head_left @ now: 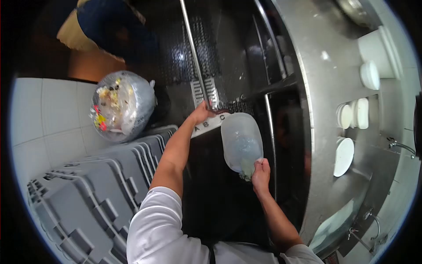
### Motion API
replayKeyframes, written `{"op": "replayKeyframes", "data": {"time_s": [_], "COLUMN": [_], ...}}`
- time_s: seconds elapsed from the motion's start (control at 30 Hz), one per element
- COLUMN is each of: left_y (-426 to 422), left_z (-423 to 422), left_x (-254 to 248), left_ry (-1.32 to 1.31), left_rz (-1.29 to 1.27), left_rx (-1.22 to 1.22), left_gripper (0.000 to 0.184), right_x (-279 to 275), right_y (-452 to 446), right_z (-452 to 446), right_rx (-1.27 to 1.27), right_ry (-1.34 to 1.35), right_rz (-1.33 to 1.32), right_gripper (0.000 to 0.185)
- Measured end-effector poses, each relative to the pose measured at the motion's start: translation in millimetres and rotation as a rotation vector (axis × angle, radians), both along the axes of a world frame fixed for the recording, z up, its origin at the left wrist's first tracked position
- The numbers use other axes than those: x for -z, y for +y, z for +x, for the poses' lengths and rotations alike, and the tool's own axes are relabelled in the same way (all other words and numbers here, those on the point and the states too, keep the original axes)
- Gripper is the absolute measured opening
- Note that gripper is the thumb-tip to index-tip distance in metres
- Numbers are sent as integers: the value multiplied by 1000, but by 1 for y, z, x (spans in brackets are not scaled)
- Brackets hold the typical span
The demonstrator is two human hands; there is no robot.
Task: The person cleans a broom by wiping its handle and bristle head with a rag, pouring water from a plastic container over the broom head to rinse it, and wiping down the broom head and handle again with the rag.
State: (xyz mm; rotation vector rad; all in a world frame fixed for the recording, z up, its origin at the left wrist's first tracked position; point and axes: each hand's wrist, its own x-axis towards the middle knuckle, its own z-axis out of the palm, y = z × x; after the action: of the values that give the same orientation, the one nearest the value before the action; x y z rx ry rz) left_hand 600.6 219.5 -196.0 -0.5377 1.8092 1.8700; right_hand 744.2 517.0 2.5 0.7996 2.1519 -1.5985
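"Milky, see-through plastic, that tub (235,132). Which way does it lie?"

"Lengthwise, leading away from the person's body. One rounded end points out ahead, the other comes back to the right hand (261,175)."

"How is it gripped?"

"Right hand closed on the near corner, thumb over the edge. A greenish, crumpled piece (247,169) is bunched just beside those fingers; I can't tell if it's cloth or leaf."

"And the left hand (201,113)?"

"By the foot of a metal pole (192,39), at the end of a white strip (206,125) lettered A, B, C. Whether it's clenched on anything, I can't tell."

"Where's the tub, then?"

"Held out over the dark floor, in front of the person, just beside that strip. Rounded corners, cloudy walls, a bluish patch low down."

"What's in that lined bin (143,105)?"

"Food scraps (113,99), pale and yellow, with bright red bits, inside clear plastic. Grey crates (107,169) stand near it."

"And over on the right?"

"Steel counter (325,101). White dishes (362,113) sit in its recess, and a white bowl (370,75) rests near them."
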Motion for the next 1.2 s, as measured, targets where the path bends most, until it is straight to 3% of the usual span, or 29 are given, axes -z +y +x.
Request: {"op": "replayKeyframes", "data": {"time_s": [0.2, 0.37, 0.43, 0.57, 0.63, 0.7, 0.73, 0.87, 0.9, 0.97, 1.07, 1.1, 1.17, 1.2], "left_y": [19, 39, 43, 40, 38, 30, 27, 11, 9, 3, -3, 1, 7, 17], "left_z": [22, 27, 22, 1, -15, -36, -43, -77, -84, -101, -125, -121, -116, -110], "left_x": [148, 229, 259, 312, 317, 344, 358, 401, 380, 417, 429, 394, 400, 394], "left_ry": [-60, -53, -25, -57, 9, -27, 7, -27, -29, 2, 124, 158, 168, 166], "left_rz": [27, 86, 19, 145, -60, 136, 27, 184, 106, 50, -112, -51, -423, -803], "left_rx": [95, 98, 142, 114, 151, 139, 140, 17, 31, -52, -19, -53, -66, -32], "left_gripper": [59, 57, 57, 57, 58, 59, 60, 83, 86, 86, 89, 86, 80, 79], "right_x": [93, 171, 193, 233, 258, 286, 300, 352, 363, 385, 412, 416, 417, 425], "right_y": [10, 11, 12, 10, 5, 1, 0, -1, 0, 2, 4, 3, -5, -5], "right_z": [20, 26, 25, 12, 3, -8, -14, -39, -45, -58, -73, -78, -89, -92], "right_rx": [47, 143, 136, 122, 104, 76, 63, -14, -46, -114, -230, -261, -292, -295], "right_ry": [-9, -20, -15, 10, 19, 41, 39, 42, 45, 83, 139, 138, 99, 109], "right_rz": [29, -61, -47, -36, -2, 59, 71, 181, 225, 304, 417, 455, 539, 541], "right_gripper": [13, 15, 15, 17, 17, 17, 17, 18, 19, 20, 23, 24, 25, 26]}}
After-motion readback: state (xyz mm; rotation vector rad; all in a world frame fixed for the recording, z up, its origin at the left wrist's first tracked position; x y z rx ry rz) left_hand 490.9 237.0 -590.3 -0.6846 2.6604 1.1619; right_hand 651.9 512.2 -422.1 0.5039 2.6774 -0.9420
